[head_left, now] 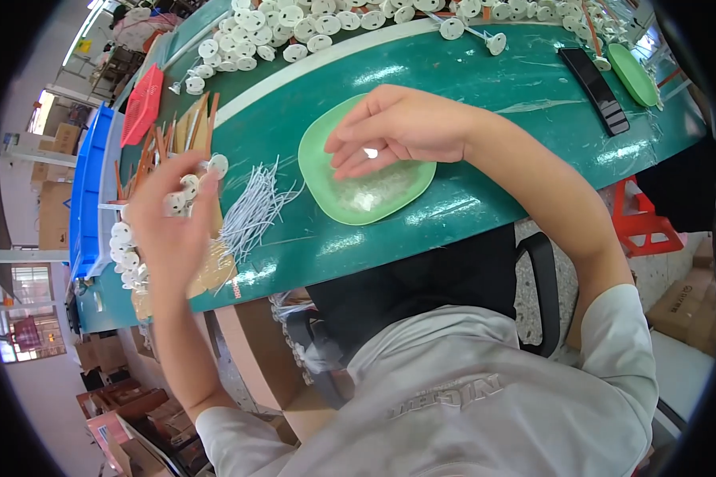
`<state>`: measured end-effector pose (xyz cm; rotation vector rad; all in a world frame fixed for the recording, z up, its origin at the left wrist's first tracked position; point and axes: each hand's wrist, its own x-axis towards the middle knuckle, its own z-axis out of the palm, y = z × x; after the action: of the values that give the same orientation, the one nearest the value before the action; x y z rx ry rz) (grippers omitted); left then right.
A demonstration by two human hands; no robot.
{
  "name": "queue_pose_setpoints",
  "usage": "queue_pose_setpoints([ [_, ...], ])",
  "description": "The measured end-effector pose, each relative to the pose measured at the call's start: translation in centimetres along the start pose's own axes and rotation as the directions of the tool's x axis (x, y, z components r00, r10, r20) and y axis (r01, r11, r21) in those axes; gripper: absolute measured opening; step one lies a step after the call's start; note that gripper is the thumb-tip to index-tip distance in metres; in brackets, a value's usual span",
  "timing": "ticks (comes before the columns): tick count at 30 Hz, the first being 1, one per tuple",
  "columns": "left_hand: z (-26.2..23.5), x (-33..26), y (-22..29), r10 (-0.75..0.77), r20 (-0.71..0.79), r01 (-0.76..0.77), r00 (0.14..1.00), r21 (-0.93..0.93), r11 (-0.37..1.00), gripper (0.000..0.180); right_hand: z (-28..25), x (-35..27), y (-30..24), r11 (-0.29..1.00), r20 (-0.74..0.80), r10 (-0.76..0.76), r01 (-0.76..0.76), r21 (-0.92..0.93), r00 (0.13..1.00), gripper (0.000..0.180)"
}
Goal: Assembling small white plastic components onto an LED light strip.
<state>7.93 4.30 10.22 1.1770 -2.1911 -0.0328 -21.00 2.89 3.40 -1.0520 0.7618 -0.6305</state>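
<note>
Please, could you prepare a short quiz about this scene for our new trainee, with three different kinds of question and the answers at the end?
1. Above which thing is the person's right hand?
A) the red basket
B) the nearer green plate
C) the blue bin

2. True or false: the bundle of thin pale strands lies to the right of the nearer green plate.

3. Fill in the colour: the long flat ___ object lies beside the farther green plate, at the right of the picture.

Key: 1: B. 2: False; it lies to the left. 3: black.
</note>
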Motion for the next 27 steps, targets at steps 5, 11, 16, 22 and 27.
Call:
queue_pose_setpoints([
  [5, 5.9, 0.6, 4.0, 0.225, 0.065, -0.212, 0.972, -0.158, 0.964, 0.021, -0.1, -0.3, -0.2, 0.993, 0.033, -0.103, 0.104, -0.053, 0.994, 0.029],
  [11, 8.7, -1.6, 3.8, 0.154, -0.08, -0.172, 0.985, -0.31, 0.935, 0.02, 0.0, -0.6, -0.7, 0.976, -0.044, -0.139, 0.13, -0.174, 0.989, 0.026],
  [16, 9.5, -6.8, 3.0, -0.373, -0.201, 0.222, 0.906, -0.524, 0.822, 0.017, 0.0, -0.6, -0.6, 0.925, -0.063, -0.17, 0.137, -0.355, 0.983, 0.011],
  [22, 9.6, -7.6, 3.4, -0.048, -0.252, 0.001, 0.966, -0.186, 0.983, 0.018, 0.2, 0.0, -0.3, 0.677, -0.072, -0.287, 0.149, -0.72, 0.955, 0.014],
  [27, 9.0, -10.2, 2.5, -0.078, -0.297, 0.039, 0.952, -0.137, 0.99, 0.013, 0.4, 0.3, 0.0, 0.182, 0.087, -0.499, 0.203, -0.962, 0.862, 0.018],
])
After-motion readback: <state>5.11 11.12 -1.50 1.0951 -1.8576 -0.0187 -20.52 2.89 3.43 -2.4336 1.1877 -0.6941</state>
